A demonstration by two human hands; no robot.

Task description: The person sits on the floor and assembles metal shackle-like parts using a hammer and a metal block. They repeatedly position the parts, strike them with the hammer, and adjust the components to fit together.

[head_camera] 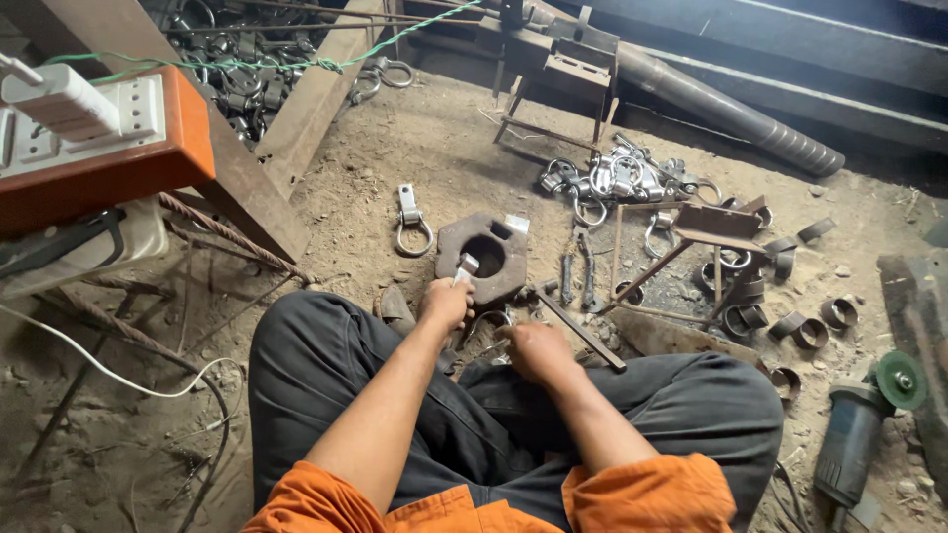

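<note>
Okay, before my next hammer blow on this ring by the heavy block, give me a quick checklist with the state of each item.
1. Left hand gripping the hammer: ok, fist closed on the handle.
2. Right hand steadying the metal ring: cannot tell, the grip is partly hidden.
3. Right fingers clear of the strike point: cannot tell.
4. Heavy block sitting flat on the dirt: ok.
5. Angle grinder clear of the legs: ok, lying off to the right.
6. White cable away from the work: ok, it runs on the left.
</note>
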